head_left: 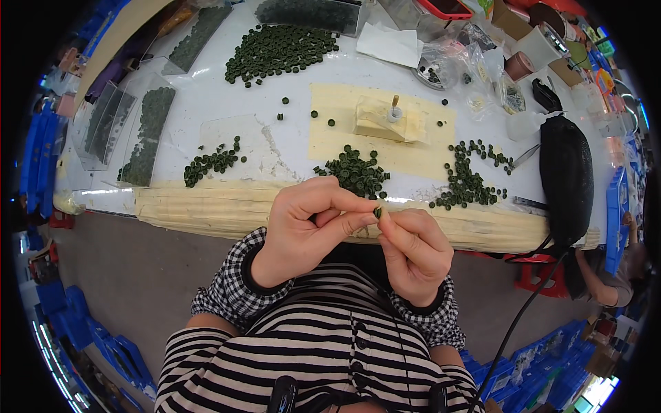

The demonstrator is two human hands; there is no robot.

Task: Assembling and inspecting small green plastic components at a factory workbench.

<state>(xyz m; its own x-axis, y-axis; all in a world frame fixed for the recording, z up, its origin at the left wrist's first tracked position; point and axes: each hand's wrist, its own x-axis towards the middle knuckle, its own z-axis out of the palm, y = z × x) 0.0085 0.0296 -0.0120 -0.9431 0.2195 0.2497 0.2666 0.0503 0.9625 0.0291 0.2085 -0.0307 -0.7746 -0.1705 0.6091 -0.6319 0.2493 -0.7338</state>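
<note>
Over the near edge of the table, my left hand [306, 227] pinches a small dark green round piece [377, 213] between thumb and forefinger. The fingertips of my right hand [415, 255] close on the same piece from the other side. Just beyond my hands lies a heap of like green pieces [354, 172]. One looser group [213, 164] is to the left, and another group [475, 175] is to the right. Behind the heap, a block wrapped in cream tape [375, 120] carries a short upright peg [394, 103].
A large pile of green pieces [275, 51] lies at the back. Clear trays [148, 134] of pieces stand at the left. To the right are tweezers [527, 155], a black padded bundle [566, 179] with a cable, and plastic bags [441, 62]. Cream padding [200, 210] covers the table edge.
</note>
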